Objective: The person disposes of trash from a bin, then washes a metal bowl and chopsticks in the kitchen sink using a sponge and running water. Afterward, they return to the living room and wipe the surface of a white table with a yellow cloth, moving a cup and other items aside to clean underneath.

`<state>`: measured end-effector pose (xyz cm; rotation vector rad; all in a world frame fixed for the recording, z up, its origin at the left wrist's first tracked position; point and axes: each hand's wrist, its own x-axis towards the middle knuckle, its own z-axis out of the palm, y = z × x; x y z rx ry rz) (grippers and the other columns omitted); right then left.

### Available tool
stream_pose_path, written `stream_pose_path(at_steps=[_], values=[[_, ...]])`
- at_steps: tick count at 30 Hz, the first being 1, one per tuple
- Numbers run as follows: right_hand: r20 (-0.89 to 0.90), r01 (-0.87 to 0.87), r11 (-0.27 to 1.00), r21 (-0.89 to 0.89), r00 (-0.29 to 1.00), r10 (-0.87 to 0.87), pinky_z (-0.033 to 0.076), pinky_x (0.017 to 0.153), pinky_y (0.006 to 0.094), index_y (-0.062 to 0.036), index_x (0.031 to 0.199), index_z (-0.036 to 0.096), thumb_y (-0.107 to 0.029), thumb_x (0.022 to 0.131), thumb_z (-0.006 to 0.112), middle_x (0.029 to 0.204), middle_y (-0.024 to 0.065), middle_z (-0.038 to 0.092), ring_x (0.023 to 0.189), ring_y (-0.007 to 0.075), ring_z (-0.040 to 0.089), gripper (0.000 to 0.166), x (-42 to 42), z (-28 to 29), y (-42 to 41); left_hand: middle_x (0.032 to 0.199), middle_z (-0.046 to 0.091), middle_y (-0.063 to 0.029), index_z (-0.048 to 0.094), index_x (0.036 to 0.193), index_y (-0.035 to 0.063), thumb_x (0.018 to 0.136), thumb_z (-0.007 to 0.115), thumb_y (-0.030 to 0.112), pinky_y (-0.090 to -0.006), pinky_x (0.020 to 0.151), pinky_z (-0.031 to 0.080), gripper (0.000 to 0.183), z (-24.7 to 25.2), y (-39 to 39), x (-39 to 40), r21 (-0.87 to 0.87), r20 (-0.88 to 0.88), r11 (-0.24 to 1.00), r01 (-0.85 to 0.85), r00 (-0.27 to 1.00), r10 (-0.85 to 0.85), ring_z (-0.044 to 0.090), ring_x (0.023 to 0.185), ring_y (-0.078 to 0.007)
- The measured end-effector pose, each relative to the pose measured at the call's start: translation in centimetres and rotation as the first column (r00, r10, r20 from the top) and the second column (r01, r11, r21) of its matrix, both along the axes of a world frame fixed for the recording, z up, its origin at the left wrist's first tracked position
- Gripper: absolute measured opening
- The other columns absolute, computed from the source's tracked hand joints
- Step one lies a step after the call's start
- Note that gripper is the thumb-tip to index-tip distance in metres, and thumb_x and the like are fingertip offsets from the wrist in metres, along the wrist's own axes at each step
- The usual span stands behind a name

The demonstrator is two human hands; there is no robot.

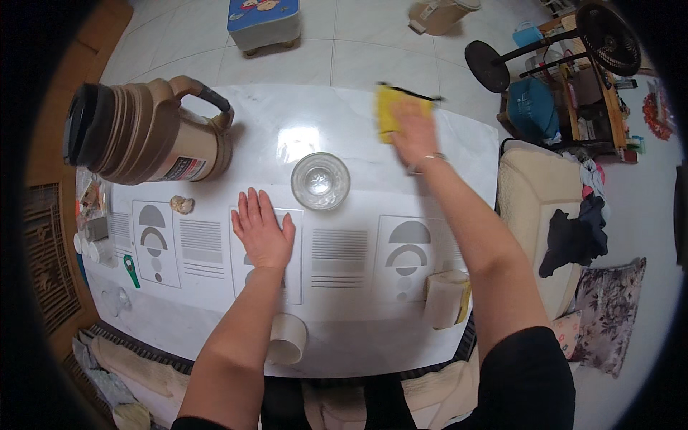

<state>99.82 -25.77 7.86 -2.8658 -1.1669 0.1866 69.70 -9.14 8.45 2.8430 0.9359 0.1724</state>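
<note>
My left hand (263, 231) rests flat on the white marble-patterned table cover (258, 129), palm down, thumb held away from the fingers. Under my right hand (416, 130), near the far right edge, lies a yellow cloth (388, 110); the hand is on it and both look blurred. A dark strip runs along the cloth's far edge. Between my hands stands a clear glass bowl or cup (320, 183). Close to my left forearm is a white mug (287, 338). A roll of paper or bags (445, 298) sits below my right forearm.
A large brown thermos jug (156, 131) stands at the far left, with a garlic bulb (182, 204) near it. A green-handled tool (130, 271) and small containers (97, 244) are at the left edge. Beyond are a stool (264, 27), a bin (438, 16), a fan (607, 40) and a sofa (537, 177).
</note>
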Motion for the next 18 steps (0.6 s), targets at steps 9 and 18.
stream_pose_path(at_steps=[9,18], values=[[-0.018,-0.228,0.968,0.102,0.973,0.231,0.015,0.11,0.045,-0.0175,0.135,0.036,-0.029,0.084,0.053,0.144,0.0072,0.029,0.135,0.0233,0.023,0.055,-0.4,0.9,2.4,0.138,0.034,-0.0141,0.04,0.13,0.0037,0.076,0.057,0.031,-0.0485,0.108,0.014,0.063,-0.3,0.0,0.0,0.047,0.019,0.999,0.008,1.0,-0.009,0.025,0.132,-0.0296],[0.082,0.367,0.93,-0.024,0.928,-0.364,0.027,0.106,0.041,-0.015,0.139,0.03,-0.031,0.088,0.048,0.146,0.0071,0.025,0.135,0.0239,0.022,0.056,6.0,0.2,-17.0,0.138,0.035,-0.0141,0.039,0.131,0.0036,0.076,0.056,0.029,-0.0476,0.108,0.015,0.062,-0.8,0.1,0.0,0.11,0.028,0.993,0.042,0.999,-0.045,0.025,0.132,-0.0297]])
